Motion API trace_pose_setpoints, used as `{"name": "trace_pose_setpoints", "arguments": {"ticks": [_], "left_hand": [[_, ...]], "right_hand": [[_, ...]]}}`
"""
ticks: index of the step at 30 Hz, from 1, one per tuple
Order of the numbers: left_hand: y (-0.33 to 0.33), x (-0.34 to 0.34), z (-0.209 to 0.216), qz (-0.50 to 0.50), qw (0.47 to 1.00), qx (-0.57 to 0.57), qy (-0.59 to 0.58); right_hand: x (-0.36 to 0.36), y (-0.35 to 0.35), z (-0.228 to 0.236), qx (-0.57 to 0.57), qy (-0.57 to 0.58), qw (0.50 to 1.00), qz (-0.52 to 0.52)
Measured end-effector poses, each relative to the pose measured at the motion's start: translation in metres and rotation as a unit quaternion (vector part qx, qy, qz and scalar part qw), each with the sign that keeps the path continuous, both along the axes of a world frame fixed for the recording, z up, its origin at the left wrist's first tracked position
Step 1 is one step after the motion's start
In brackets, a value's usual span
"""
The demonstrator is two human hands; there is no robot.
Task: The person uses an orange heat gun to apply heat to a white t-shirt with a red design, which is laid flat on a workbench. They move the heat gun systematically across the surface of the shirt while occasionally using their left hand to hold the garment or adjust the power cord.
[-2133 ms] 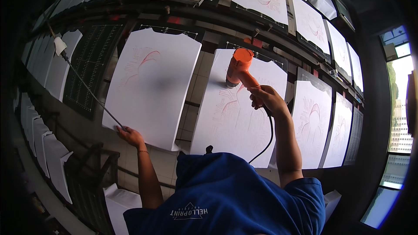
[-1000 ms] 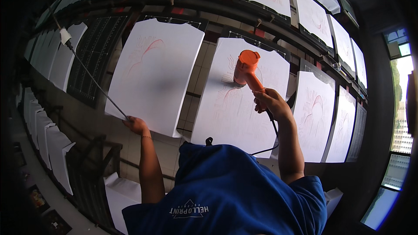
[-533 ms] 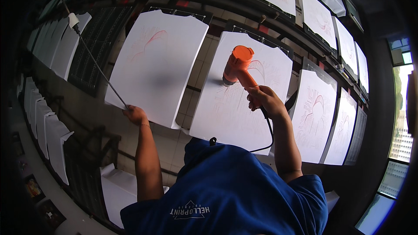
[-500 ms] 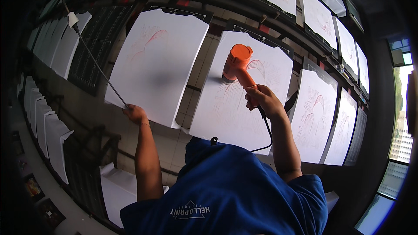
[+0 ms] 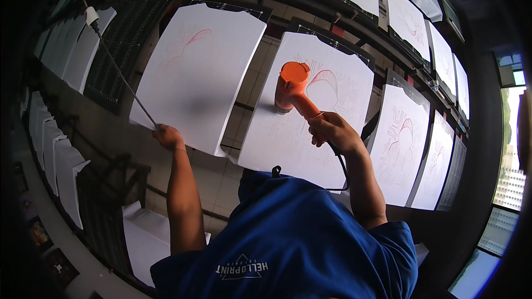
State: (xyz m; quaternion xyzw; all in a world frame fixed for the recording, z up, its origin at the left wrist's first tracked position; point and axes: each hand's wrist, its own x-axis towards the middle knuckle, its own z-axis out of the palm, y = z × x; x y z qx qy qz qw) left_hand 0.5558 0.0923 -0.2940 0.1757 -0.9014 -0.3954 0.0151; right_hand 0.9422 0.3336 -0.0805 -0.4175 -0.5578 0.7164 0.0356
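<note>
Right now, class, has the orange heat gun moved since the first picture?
Yes: the orange heat gun has moved left and lower in view, judged against the printed white cloth beneath it.

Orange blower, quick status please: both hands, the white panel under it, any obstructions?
Right hand gripping orange blower; left hand holding dark cord. Nozzle down at printed white panel, contact unclear. Blower's cord crosses panel's lower right.

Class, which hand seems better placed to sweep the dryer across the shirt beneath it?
Probably the right hand: it grips the dryer over that shirt. The left hand holds a dark cord, well away from the dryer.
</note>
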Motion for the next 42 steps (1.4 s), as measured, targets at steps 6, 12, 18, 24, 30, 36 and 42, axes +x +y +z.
{"name": "trace_pose_setpoints", "arguments": {"ticks": [6, 12, 18, 24, 30, 36, 42], "left_hand": [[0.001, 0.001, 0.001, 0.009, 1.0, -0.016, 0.005], [-0.001, -0.003, -0.006, 0.007, 1.0, -0.025, -0.003], [-0.001, -0.003, -0.008, 0.018, 1.0, -0.015, 0.018], [0.001, -0.005, -0.007, 0.025, 1.0, -0.017, -0.006], [0.0, -0.001, -0.004, 0.025, 1.0, -0.017, -0.006], [0.001, 0.0, -0.002, 0.017, 1.0, -0.024, -0.008], [0.002, 0.001, -0.003, 0.023, 1.0, -0.015, 0.002]], "right_hand": [[0.011, 0.003, 0.0, 0.061, -0.025, 0.993, -0.102], [0.027, -0.007, 0.011, -0.019, -0.021, 0.996, -0.085], [0.038, -0.015, 0.01, 0.075, 0.007, 0.989, -0.125], [0.033, -0.01, 0.011, 0.044, 0.012, 0.99, -0.13], [0.041, -0.017, 0.019, -0.018, -0.022, 0.996, -0.086], [0.041, -0.03, 0.007, -0.008, 0.011, 0.996, -0.094], [0.023, -0.039, 0.008, -0.053, 0.037, 0.998, -0.028]]}}
